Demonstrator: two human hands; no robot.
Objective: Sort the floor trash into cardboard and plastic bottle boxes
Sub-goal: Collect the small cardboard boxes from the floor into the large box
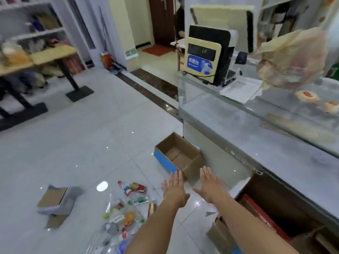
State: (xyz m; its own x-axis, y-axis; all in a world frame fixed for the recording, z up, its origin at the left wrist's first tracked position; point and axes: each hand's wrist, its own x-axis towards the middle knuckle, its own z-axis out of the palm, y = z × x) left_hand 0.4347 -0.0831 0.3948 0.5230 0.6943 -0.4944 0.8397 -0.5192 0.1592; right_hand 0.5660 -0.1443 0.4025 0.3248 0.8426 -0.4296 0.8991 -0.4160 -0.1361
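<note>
On the pale glossy tile floor [95, 136], beside the glass display counter [256, 125], stands an open brown cardboard box with a blue side panel [178, 156]. It is upright and looks empty from this angle. A second brown box [222, 233] sits near the counter's base at lower right, mostly cut off; contents cannot be told.

Left hand [175, 191] and right hand [211, 186]: both flat, fingers extended and together, palms down, holding nothing. They hover side by side, near the blue-panelled box but not touching it.

Trash: a loose heap of clear plastic bottles with coloured caps and printed wrappers [124, 213] lies on the tiles left of the left forearm. A flattened brown cardboard piece on a grey-white carton [55, 200] lies further left, well apart from the heap. View is motion-blurred; individual bottles are hard to separate.

Judgement: sorting appears not yet begun, since the visible box holds nothing.

Method note for this step:
- Settle which box takes which material before lifting anything.
- Take the flat cardboard first; it is a single, easy piece.
- Grip bottles by the body, one per hand; light empties will roll or skid on the smooth tile.
- Wrappers tangled with the bottles need separating before the drop.
</note>
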